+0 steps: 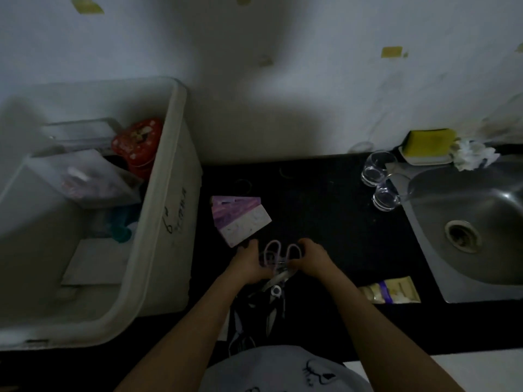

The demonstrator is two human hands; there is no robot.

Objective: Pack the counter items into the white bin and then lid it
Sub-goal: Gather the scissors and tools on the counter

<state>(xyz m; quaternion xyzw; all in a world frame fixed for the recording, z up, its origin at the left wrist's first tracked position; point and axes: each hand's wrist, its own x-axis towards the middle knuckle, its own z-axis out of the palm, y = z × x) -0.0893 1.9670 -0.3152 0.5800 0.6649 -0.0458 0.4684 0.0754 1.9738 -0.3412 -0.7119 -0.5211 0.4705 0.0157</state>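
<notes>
A pair of scissors (278, 267) with pink loop handles is held over the black counter (325, 210), blades pointing toward me. My left hand (249, 264) grips the left handle loop and my right hand (311, 260) grips the right one. The large white bin (169, 193) stands at the left, open, with a red tin (138, 145), clear plastic boxes and other items inside. A purple and white box (240, 219) lies on the counter just beyond my left hand. Two clear glasses (379, 176) lie near the sink, and a foil packet (392, 291) lies to my right.
A steel sink (475, 222) fills the right side. A yellow sponge on a tray (430, 147) and crumpled white cloth (472, 157) sit behind it by the wall. The scene is dim. No lid is in view.
</notes>
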